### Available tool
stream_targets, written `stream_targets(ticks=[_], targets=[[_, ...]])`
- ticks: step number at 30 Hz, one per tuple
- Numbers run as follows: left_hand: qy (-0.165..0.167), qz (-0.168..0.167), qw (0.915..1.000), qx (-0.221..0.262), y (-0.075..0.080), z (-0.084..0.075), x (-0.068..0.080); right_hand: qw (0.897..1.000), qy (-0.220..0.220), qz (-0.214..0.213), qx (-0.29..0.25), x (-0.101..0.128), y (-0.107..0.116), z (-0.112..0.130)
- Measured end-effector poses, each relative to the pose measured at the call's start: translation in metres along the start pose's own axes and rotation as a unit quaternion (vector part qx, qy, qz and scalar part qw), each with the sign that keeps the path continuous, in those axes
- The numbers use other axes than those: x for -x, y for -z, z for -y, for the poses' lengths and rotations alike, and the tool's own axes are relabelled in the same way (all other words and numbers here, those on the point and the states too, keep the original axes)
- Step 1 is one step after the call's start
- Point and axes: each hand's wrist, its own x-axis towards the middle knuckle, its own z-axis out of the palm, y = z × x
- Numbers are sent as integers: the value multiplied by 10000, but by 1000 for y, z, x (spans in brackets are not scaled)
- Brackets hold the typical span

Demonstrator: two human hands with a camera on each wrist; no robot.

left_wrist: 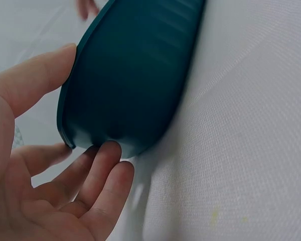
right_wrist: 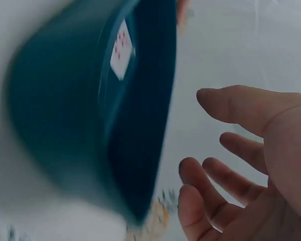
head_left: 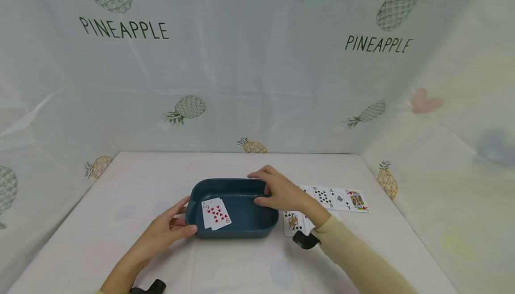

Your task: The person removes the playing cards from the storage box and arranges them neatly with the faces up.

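A dark teal tray (head_left: pixel 241 229) stands at the table's middle, with a few cards (head_left: pixel 216 213) face up in its left end, a nine of hearts on top. My left hand (head_left: pixel 183 218) is at the tray's front left corner. In the left wrist view that left hand (left_wrist: pixel 88 100) has its thumb by the rim and nearly straight fingertips (left_wrist: pixel 106 153) touching the tray's (left_wrist: pixel 140 75) underside. My right hand (head_left: pixel 265 189) hovers over the far right rim. In the right wrist view the right hand (right_wrist: pixel 195 133) is spread, apart from the blurred tray (right_wrist: pixel 65 125) and its cards (right_wrist: pixel 121 50).
A row of face-up cards (head_left: pixel 338 198) lies right of the tray, and a couple more cards (head_left: pixel 295 222) sit by my right wrist. The white cloth-covered table (head_left: pixel 120 186) is backed by pineapple-print fabric walls.
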Motion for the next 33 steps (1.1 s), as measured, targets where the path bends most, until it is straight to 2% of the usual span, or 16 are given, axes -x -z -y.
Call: stream_targets(ticks=[5, 8, 12, 18, 23, 33], targets=[[-19, 8, 10000, 68, -1, 3, -1, 9977, 15, 659, -123, -44, -47, 14], [-51, 19, 9999, 113, -1, 3, -1, 9956, -136, 913, -170, -58, -68, 17], [-81, 17, 9999, 106, 1, 2, -1, 9939, -347, 1037, -153, -67, -85, 20], [-122, 70, 9997, 181, 3, 2, -1, 9916, -664, 1086, 221, -71, -98, 19], [-137, 70, 9997, 196, 2, 1, -1, 9899, -769, 1041, 571, -69, -98, 14], [-46, -6, 10000, 72, 0, 0, -1, 9898, -428, 1190, 655, -67, -94, 10]])
